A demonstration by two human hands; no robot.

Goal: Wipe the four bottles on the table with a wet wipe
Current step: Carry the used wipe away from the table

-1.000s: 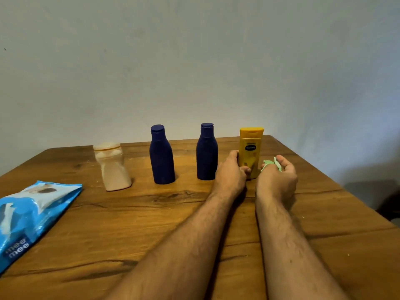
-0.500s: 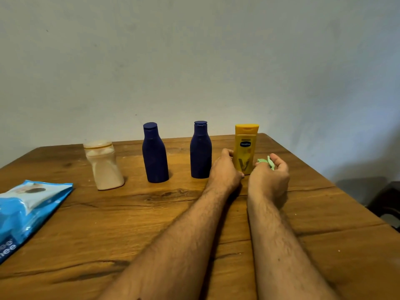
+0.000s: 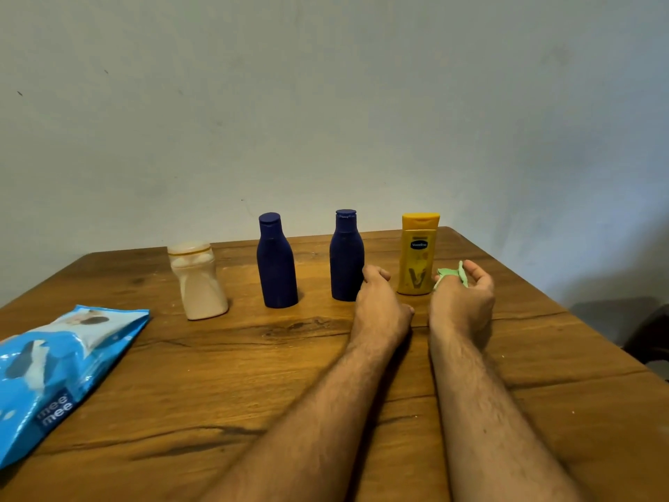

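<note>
Four bottles stand in a row on the wooden table (image 3: 253,375): a cream bottle (image 3: 198,280), a dark blue bottle (image 3: 276,260), a second dark blue bottle (image 3: 346,256) and a yellow bottle (image 3: 417,254). My left hand (image 3: 380,304) is between the second blue bottle and the yellow one, fingers loosely curled, holding nothing and apart from the yellow bottle. My right hand (image 3: 463,302) is just right of the yellow bottle and grips a crumpled green wet wipe (image 3: 450,275).
A blue wet-wipe pack (image 3: 54,371) lies at the table's left edge. A plain wall rises behind the bottles. The table's right edge drops off beside a dark object (image 3: 648,338) on the floor.
My left hand has let go of the yellow bottle and pulled back to the left. The right hand with the wipe has stayed beside the bottle.
</note>
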